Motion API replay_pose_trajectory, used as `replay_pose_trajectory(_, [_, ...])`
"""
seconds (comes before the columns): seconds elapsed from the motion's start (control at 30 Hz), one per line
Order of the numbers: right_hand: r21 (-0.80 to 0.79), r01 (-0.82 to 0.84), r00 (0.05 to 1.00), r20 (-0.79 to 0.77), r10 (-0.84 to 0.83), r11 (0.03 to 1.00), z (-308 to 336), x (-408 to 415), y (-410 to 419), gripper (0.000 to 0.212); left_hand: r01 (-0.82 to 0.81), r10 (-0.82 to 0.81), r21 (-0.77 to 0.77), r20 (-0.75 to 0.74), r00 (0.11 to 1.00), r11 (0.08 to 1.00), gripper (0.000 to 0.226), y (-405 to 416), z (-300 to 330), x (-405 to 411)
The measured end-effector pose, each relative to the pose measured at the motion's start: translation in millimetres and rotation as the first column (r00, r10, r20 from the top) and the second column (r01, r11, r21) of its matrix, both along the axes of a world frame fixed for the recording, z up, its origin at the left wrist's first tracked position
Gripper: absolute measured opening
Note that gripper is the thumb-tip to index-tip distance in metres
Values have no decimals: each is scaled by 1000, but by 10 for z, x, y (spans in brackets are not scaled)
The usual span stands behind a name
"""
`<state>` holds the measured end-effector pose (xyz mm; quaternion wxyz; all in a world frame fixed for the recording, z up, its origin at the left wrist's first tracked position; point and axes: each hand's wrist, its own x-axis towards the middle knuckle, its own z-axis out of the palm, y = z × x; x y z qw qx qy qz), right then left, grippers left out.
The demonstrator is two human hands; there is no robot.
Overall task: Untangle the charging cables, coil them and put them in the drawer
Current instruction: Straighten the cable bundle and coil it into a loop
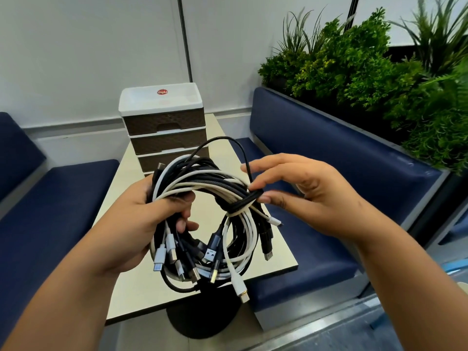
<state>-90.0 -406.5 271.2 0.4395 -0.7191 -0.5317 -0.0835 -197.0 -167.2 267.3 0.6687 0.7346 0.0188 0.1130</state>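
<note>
Stage: early, by my reading; the cables [202,198] are one mixed bundle of black and white leads, none separated yet.
Where the cables are: held in the air above the surface [273,252], in front of the drawer unit [166,127], roughly looped but crossing each other, plugs dangling at the bottom.
Left hand [141,219]: fingers curled round the left side of the bundle, carrying its weight.
Right hand [304,196]: thumb and forefinger pinch a black cable wrap [249,198] that binds the right side of the bundle; the other fingers are spread.
Step in hand: probably loosening that wrap so that single leads can be drawn out.
Done: nothing finished that can be seen.
Left to do: free each cable, coil each one, open a drawer and put them in.
Drawers: three brown fronts in view, all closed; the lowest part is hidden behind the cables.
Writing: a red oval sticker [162,92] on the white top of the unit reads "Uniplus".
Other writing: markings on the plugs are too small to read.
</note>
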Motion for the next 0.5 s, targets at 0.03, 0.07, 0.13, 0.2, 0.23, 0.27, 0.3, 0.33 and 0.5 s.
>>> replay_pose_trajectory(0.03, [13, -17, 1000, -19, 17, 1000, -11, 4, 4, 19, -1, 1, 0, 0, 1000, 1000, 17, -3, 2, -6])
replay_pose_trajectory(0.07, [26, -38, 998, -49, 39, 999, -23, 2, 9, 23, -6, 6, -3, 1, 1000, 1000, 14, -5, 8, -13])
replay_pose_trajectory(0.13, [52, -83, 983, -158, 90, 995, -36, -19, 12, 39, -9, 9, -22, 2, 1000, 1000, 3, -5, 11, -19])
replay_pose_trajectory(0.2, [92, -100, 954, -276, 122, 991, -23, -50, 24, 48, 0, 0, -28, 0, 1000, 1000, 5, -4, 12, -35])
replay_pose_trajectory(0.23, [114, -87, 939, -324, 119, 990, -2, -66, 48, 45, 7, -7, -21, 3, 1000, 1000, 5, -5, 9, -36])
replay_pose_trajectory(0.27, [134, -53, 927, -362, 99, 989, 27, -80, 83, 39, 15, -15, -5, 6, 1000, 1000, 8, -7, 2, -38])
replay_pose_trajectory(0.3, [150, -3, 919, -389, 62, 989, 73, -92, 132, 31, 29, -29, 10, 8, 1000, 1000, 13, -9, -3, -42])
replay_pose_trajectory(0.33, [156, 58, 919, -395, 8, 986, 123, -96, 185, 25, 43, -43, 22, 12, 999, 999, 13, -13, -5, -40])
replay_pose_trajectory(0.5, [14, 142, 927, -354, -128, 990, 250, -24, 290, 18, 18, -18, 5, 47, 999, 1000, 11, -10, 11, -45])
